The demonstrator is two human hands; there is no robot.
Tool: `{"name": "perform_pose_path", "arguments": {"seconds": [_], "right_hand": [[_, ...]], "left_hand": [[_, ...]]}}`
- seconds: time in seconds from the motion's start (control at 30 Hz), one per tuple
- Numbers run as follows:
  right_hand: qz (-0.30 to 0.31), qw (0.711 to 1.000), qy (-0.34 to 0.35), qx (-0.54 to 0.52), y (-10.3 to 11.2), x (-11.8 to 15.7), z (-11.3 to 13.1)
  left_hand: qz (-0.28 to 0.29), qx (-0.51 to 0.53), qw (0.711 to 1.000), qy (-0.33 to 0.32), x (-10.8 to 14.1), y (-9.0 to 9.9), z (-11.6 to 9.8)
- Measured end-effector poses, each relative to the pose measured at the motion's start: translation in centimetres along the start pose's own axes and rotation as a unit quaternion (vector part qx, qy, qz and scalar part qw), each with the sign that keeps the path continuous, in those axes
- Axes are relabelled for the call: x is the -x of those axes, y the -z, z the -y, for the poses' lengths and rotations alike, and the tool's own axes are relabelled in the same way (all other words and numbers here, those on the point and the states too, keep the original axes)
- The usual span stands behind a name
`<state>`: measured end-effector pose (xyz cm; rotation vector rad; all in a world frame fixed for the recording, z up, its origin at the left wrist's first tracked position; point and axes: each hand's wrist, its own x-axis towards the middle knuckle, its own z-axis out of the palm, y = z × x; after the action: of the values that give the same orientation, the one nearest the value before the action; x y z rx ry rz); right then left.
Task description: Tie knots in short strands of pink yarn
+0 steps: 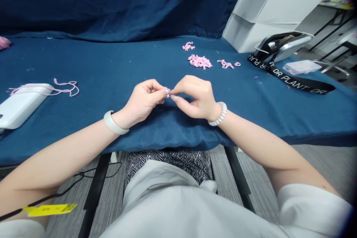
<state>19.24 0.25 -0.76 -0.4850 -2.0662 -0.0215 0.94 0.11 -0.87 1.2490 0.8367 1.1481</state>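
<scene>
Left hand (pixel 141 105) and right hand (pixel 195 97) are together, fingertips pinching a tiny bit (pixel 168 91) I can't quite make out, with a heap of pink cord pieces (pixel 199 61) ahead and a loose pink length (pixel 66 87) left over off to the left.

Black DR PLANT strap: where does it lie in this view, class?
The black DR PLANT strap lies at right on the blue cloth, just below a pale plastic box and right of the pink loops.
</scene>
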Motion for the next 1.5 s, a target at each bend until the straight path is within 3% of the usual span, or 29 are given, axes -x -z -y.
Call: {"name": "perform_pose_path", "arguments": {"seconds": [0.07, 0.17, 0.3, 0.57, 1.0, 1.23, 1.5], "right_hand": [[0.035, 0.991, -0.096, -0.092, 0.6, -0.3, 0.0], [0.118, 0.952, -0.212, -0.184, 1.4, -0.7, -0.3], [0.213, 0.918, -0.257, -0.214, 1.7, -0.8, -0.5], [0.272, 0.908, -0.254, -0.193, 2.1, -1.1, -0.3], [0.256, 0.928, -0.237, -0.128, 1.6, -0.9, 0.2], [0.28, 0.915, -0.243, -0.16, 1.8, -1.0, -0.1], [0.28, 0.921, -0.237, -0.128, 1.7, -0.8, -0.1]], "left_hand": [[0.013, -0.044, 0.999, -0.014, -0.1, 0.2, 0.0], [0.041, -0.102, 0.994, -0.017, -0.1, 0.4, 0.1], [0.074, -0.127, 0.989, 0.006, -0.2, 0.8, 0.2], [0.114, -0.177, 0.976, 0.06, -0.1, 0.7, -0.5], [0.107, -0.189, 0.973, 0.071, -0.3, 0.8, -0.4], [0.116, -0.202, 0.971, 0.061, -0.2, 0.8, -0.4], [0.115, -0.184, 0.973, 0.077, -0.4, 1.0, -0.2]]}}
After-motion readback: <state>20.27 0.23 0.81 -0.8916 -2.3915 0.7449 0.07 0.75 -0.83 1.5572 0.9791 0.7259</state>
